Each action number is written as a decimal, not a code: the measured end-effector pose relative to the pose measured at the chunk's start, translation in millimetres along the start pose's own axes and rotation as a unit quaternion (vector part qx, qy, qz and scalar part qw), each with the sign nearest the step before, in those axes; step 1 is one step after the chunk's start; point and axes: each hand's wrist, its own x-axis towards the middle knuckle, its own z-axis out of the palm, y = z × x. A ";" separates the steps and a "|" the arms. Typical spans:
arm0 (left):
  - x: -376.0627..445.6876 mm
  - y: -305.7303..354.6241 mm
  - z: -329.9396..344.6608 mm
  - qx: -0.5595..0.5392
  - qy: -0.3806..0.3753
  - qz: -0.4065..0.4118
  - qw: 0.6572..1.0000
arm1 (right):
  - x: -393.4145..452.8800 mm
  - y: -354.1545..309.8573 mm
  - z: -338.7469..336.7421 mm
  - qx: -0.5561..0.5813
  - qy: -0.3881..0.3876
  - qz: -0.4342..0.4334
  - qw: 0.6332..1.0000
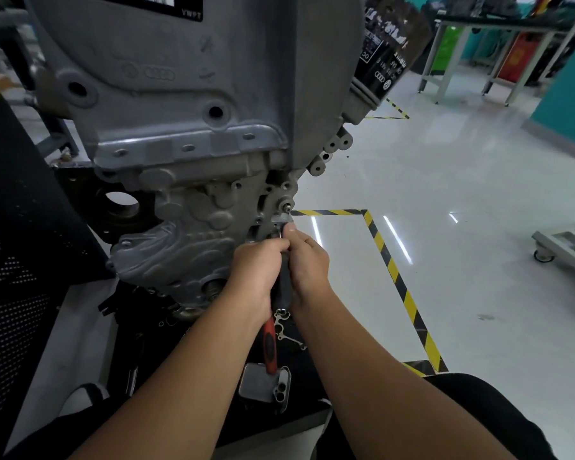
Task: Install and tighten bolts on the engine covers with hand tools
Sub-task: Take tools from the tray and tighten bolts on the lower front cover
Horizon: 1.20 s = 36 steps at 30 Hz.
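The engine is standing upright in front of you, filling the far left of the view, with its grey engine covers facing you above the white floor. You are working at the right edge of the lower cover, near the striped floor tape.

Your left hand is clenching the black shaft of a ratchet wrench, whose red handle is trailing down toward you. Your right hand is gripping the tool's upper part, with its thumb pressing up near the head. The head itself and the fastener under it are hidden by your fingers, so seating cannot be confirmed.

Just above your hands, one bolt is already sitting in its boss. Judged from this, you are part-way through tightening. Several holes higher on the covers, such as the open hole, are still showing empty, so more fasteners appear to be outstanding.

Below your wrists, a small metal part is lying on the dark mat.
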 end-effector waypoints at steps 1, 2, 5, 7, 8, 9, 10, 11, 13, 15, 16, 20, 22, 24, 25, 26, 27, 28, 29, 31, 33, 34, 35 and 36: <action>0.7 -0.2 0.1 0.001 0.001 0.002 1.000 | 1.3 0.7 -0.2 -0.003 0.004 -0.002 1.000; 1.2 -0.6 0.3 0.001 0.001 0.003 1.000 | 2.8 0.8 -0.5 -0.004 0.008 -0.002 1.000; 3.2 -2.6 1.3 0.003 -0.006 0.007 1.000 | 3.5 1.2 -0.9 0.003 0.006 0.006 1.000; 4.2 -3.2 1.1 0.001 -0.008 0.004 1.000 | 3.4 0.9 -1.1 -0.012 0.008 0.003 1.000; 4.9 -2.8 0.7 0.002 -0.008 0.000 1.000 | 4.4 0.5 -1.2 -0.025 0.016 0.000 1.000; 5.4 -2.1 0.0 0.004 -0.009 -0.002 1.000 | 5.6 0.3 -1.5 -0.032 0.023 -0.001 0.999; 5.3 -1.2 -0.4 0.005 -0.013 -0.005 1.000 | 5.9 0.2 -1.5 -0.030 0.024 0.005 0.999; 4.7 -0.5 -0.8 0.006 -0.018 -0.006 1.000 | 5.6 0.1 -1.4 -0.024 0.021 0.012 0.999; 3.6 0.5 -1.2 0.010 -0.027 -0.008 1.000 | 4.6 0.3 -1.5 -0.025 0.012 0.012 1.000; 2.6 1.0 -1.5 0.013 -0.028 -0.007 1.000 | 4.3 0.3 -1.0 -0.029 0.016 0.007 0.999; 2.2 1.1 -1.5 0.014 -0.027 -0.007 1.000 | 4.8 0.2 -1.1 -0.024 0.019 0.010 0.999; 3.1 -1.0 -0.9 0.015 -0.026 -0.001 1.000 | 4.4 1.3 -0.6 -0.024 0.019 0.019 0.999; 3.9 -1.9 -1.1 0.013 -0.023 0.000 1.000 | 5.1 0.9 -1.0 -0.031 0.026 0.017 0.999; 4.8 -2.6 -1.6 0.012 -0.025 -0.002 1.000 | 7.1 -0.7 -1.3 -0.035 0.035 0.019 0.999; 5.1 -2.8 -1.7 0.010 -0.026 -0.003 1.000 | 7.2 -0.9 -1.0 -0.035 0.035 0.023 0.999; 5.1 -3.0 -1.7 0.008 -0.028 -0.003 1.000 | 7.3 -0.7 -0.8 -0.037 0.035 0.026 0.998; 5.8 -3.6 -1.4 0.007 -0.029 -0.001 1.000 | 7.8 0.1 -0.6 -0.039 0.034 0.027 0.998; 6.3 -4.5 -1.2 0.007 -0.026 0.002 1.000 | 8.8 0.8 -0.6 -0.040 0.035 0.024 0.998; 7.1 -5.5 -0.9 0.007 -0.022 0.005 1.000 | 10.2 1.2 -0.7 -0.038 0.036 0.022 0.998; 8.8 -7.7 -0.5 0.005 -0.013 0.007 1.000 | 12.5 1.1 -0.6 -0.031 0.041 0.024 0.998; 10.7 -10.1 0.3 -0.002 -0.010 0.006 1.000 | 13.6 1.0 -0.9 -0.022 0.035 0.028 0.999; 11.5 -11.4 0.6 -0.008 -0.008 0.006 1.000 | 14.3 2.2 -1.4 -0.025 0.032 0.027 0.999; 12.3 -12.5 1.0 -0.012 -0.006 0.006 1.000 | 15.0 3.4 -1.8 -0.028 0.031 0.025 0.999; 12.9 -13.5 1.1 -0.014 -0.004 0.007 1.000 | 15.5 4.3 -2.3 -0.028 0.031 0.025 0.999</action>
